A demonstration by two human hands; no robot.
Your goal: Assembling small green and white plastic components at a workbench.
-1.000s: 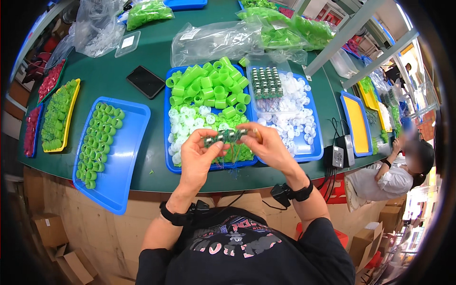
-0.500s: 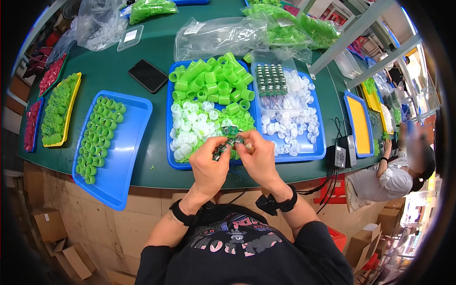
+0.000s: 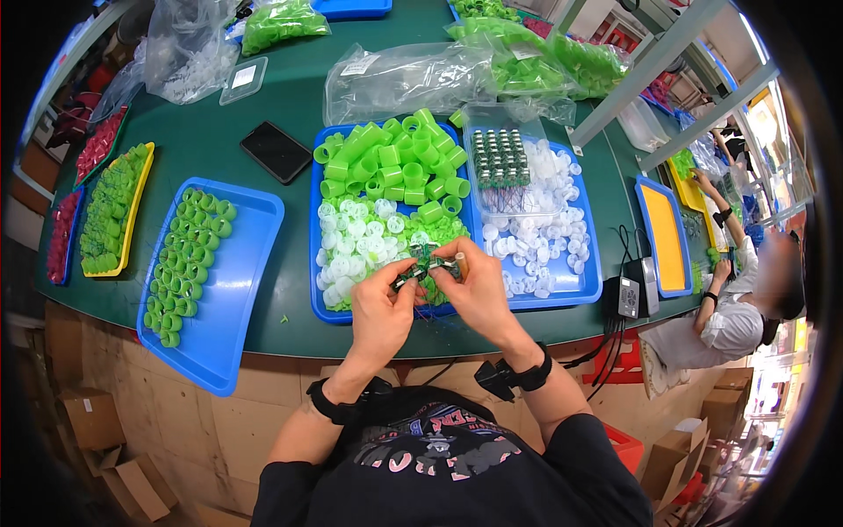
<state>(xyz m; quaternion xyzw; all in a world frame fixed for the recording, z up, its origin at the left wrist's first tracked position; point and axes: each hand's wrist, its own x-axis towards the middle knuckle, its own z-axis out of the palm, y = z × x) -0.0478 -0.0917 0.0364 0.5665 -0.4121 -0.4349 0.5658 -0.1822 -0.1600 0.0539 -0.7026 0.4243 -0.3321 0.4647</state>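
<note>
My left hand (image 3: 382, 309) and my right hand (image 3: 482, 294) meet over the front of a blue tray (image 3: 314, 303). Between their fingertips is a small cluster of green circuit boards (image 3: 424, 253) with dark parts and thin wires. Both hands are closed in a pinch on it. A short tan stub shows by the right fingers; I cannot make out what it is. Beneath and around lie white translucent plastic caps (image 3: 349, 237), small green pieces (image 3: 448, 226) and green plastic rings (image 3: 395, 158). Fingers hide part of the boards.
Right of centre, a clear box (image 3: 514, 206) of circuit boards stands among white caps. On the left, a blue tray (image 3: 241, 290) holds green rings in rows. A phone (image 3: 276, 152), plastic bags (image 3: 408, 79), metal posts (image 3: 645, 75) and black adapters (image 3: 628, 297) surround the workspace. A co-worker (image 3: 733, 307) sits at right.
My hands stay together on the circuit boards, with the fingers slightly shifted and the cluster turned a little. The co-worker's arm now stretches toward the yellow tray. The view has shifted slightly.
</note>
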